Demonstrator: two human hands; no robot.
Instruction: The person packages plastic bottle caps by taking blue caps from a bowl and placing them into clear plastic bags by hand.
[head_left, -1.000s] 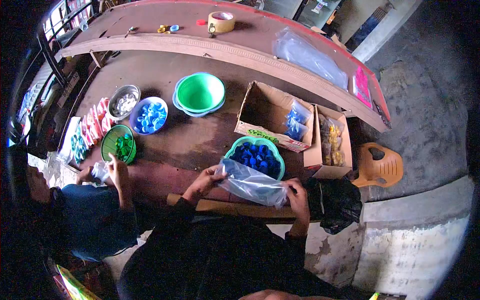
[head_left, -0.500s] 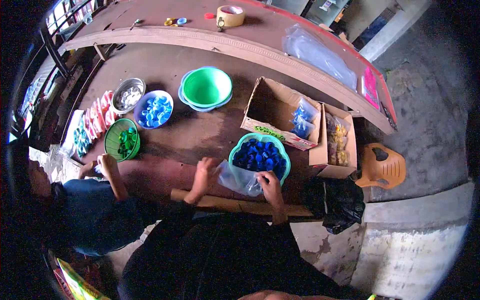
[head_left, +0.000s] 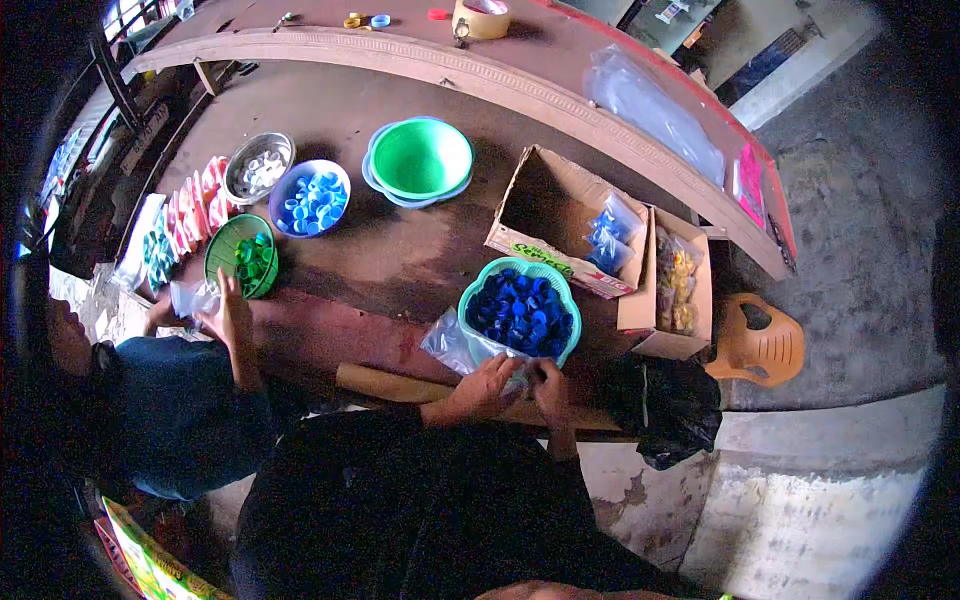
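Note:
A clear plastic bag stretches along the near side of a scalloped light-green basket, which is full of dark blue plastic caps. My left hand is closed on the bag's edge, its fingers pressed together. Close beside it, my right hand pinches the same bag near its other end. The bag looks flat, and its part between my hands is partly covered by my fingers.
A cardboard box holding bagged blue caps stands behind the basket, beside another box of yellowish packets. Green nested bowls, a bowl of light blue caps and a green basket stand left. A co-worker's hand handles a bag.
My left hand has moved right and down, now close to my right hand. The bag has swung so its free part points left. The co-worker's bag is more spread out.

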